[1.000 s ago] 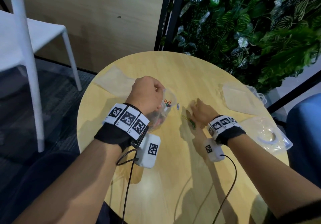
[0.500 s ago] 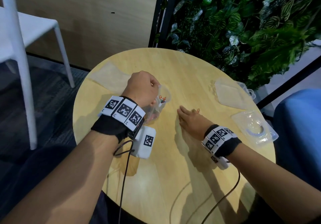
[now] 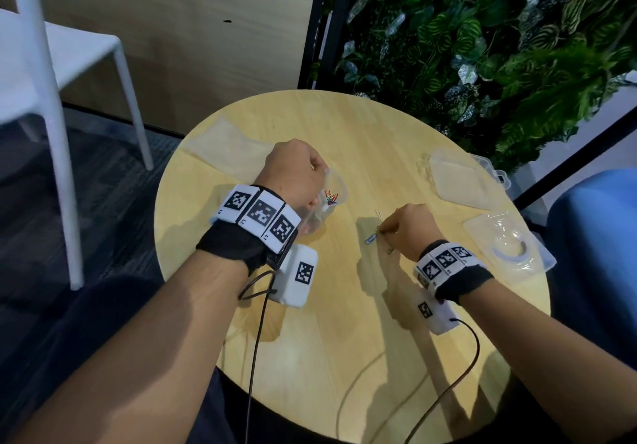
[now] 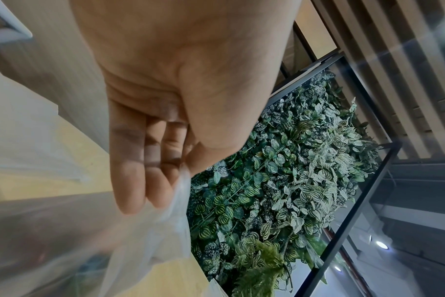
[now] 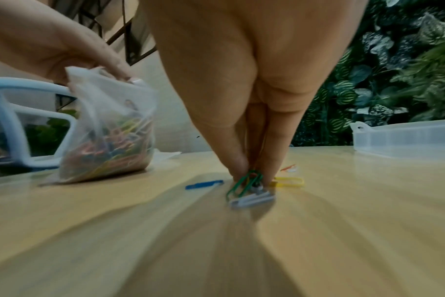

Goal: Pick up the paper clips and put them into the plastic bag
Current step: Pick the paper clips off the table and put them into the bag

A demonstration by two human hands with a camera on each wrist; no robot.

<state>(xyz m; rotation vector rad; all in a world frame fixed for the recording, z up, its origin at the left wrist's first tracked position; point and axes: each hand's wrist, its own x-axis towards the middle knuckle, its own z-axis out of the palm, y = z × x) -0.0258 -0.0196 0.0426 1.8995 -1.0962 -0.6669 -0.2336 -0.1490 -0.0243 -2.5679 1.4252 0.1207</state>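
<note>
Right wrist view shows the right hand point(image 5: 244, 84) pointing down at the round wooden table point(image 5: 343, 231), its fingertips point(image 5: 238, 170) drawn together and pinching a green paper clip point(image 5: 243, 183) whose lower end touches the tabletop. A white paper clip point(image 5: 252, 200) lies just in front of those fingers, nearer the camera, and whether the hand has hold of it too I cannot tell. A blue paper clip point(image 5: 203, 184) lies flat just to the left, a yellow paper clip point(image 5: 290, 181) just to the right, and a small orange paper clip point(image 5: 287, 167) a little beyond the yellow one.

To the left, the left hand point(image 5: 51, 44) grips the top edge of the clear plastic bag point(image 5: 107, 128) with curled fingers, holding the mouth up while the bag's bottom rests on the table. Many coloured clips sit heaped in its lower part. From the left wrist camera the fingers point(image 4: 130, 160) fold toward the palm with the bag film point(image 4: 145, 237) bunched under them.

In the head view the left hand point(image 3: 293, 175) and bag point(image 3: 327, 202) stand left of the right hand point(image 3: 406, 230), near it but apart. Farther out on the table lie a flat clear bag point(image 3: 227, 144) at the far left, another flat bag point(image 3: 462, 181) at the far right, and a clear plastic box point(image 3: 510, 247) near the right edge. A white chair point(image 3: 51, 64) stands on the floor to the left, and a wall of green leaves point(image 3: 482, 47) rises beyond the table.
</note>
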